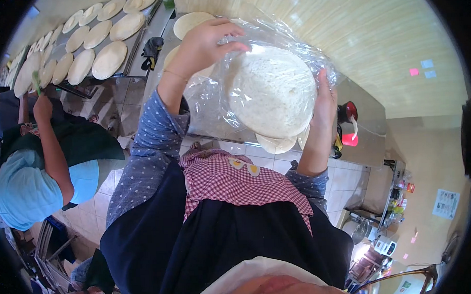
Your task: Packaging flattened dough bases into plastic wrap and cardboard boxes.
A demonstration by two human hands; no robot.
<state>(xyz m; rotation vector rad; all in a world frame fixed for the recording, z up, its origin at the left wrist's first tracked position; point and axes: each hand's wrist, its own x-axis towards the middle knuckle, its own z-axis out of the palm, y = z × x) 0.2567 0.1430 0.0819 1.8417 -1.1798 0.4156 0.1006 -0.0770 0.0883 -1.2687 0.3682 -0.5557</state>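
Note:
Raised in front of me is a round, pale flatbread (272, 87) inside a clear plastic bag (227, 102), which wrinkles and shines around it. My right hand (325, 105) grips the bagged bread by its right edge, thumb on the upper face; its other fingers are mostly hidden. At the upper left edge, my left hand (212, 43) has the plastic between thumb and fingers. Below the bag, more round flatbreads (276, 143) show at the counter's front edge. Another flatbread (192, 24) lies behind my left hand, and one is partly covered by my wrist.
A co-worker (38, 173) at the left holds a green-tipped brush (36, 82) over rows of flatbreads (83, 66) on a metal table. Dark gloves (152, 52) lie between the tables. A red-and-black container (347, 112) and a pink cup (350, 139) stand on the right counter.

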